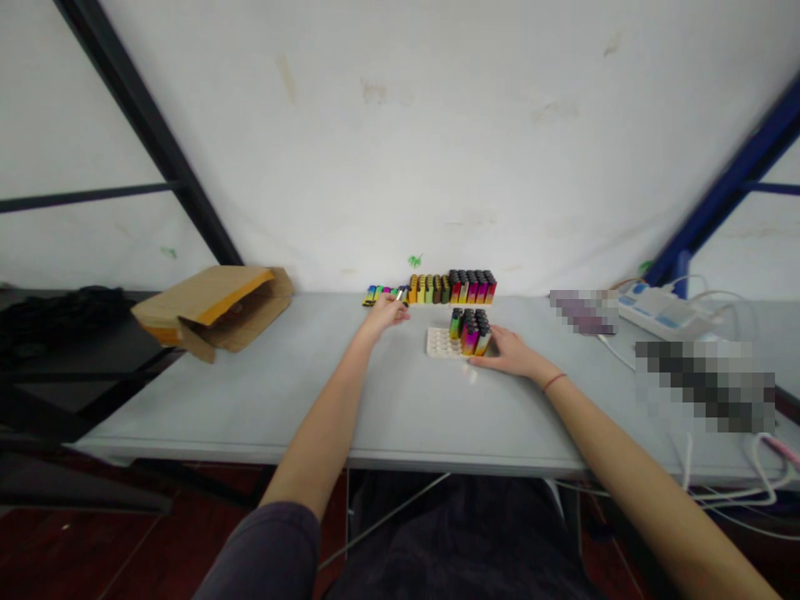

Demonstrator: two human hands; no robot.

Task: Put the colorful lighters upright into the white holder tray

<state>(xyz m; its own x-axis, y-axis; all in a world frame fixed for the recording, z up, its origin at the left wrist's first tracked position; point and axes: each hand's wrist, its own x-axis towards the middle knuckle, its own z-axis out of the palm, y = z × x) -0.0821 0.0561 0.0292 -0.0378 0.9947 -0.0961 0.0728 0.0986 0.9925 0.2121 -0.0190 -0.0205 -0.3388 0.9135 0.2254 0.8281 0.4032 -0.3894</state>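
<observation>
My left hand (386, 312) reaches to the far side of the grey table (250, 400) and is closed on a small lighter (400, 294). It is beside several loose coloured lighters (378, 293) lying flat by the wall. A row of upright coloured lighters (453, 287) stands just right of them. My right hand (509, 350) rests on the table with its fingers against the right side of a white tray (441, 343). That tray holds several upright lighters (470, 331) in its right part; its left holes show bare.
An open brown cardboard box (216, 310) lies on its side at the table's back left. A white power strip (659, 310) with cables sits at the back right, near two blurred-out items. Dark metal frame bars lean against the white wall.
</observation>
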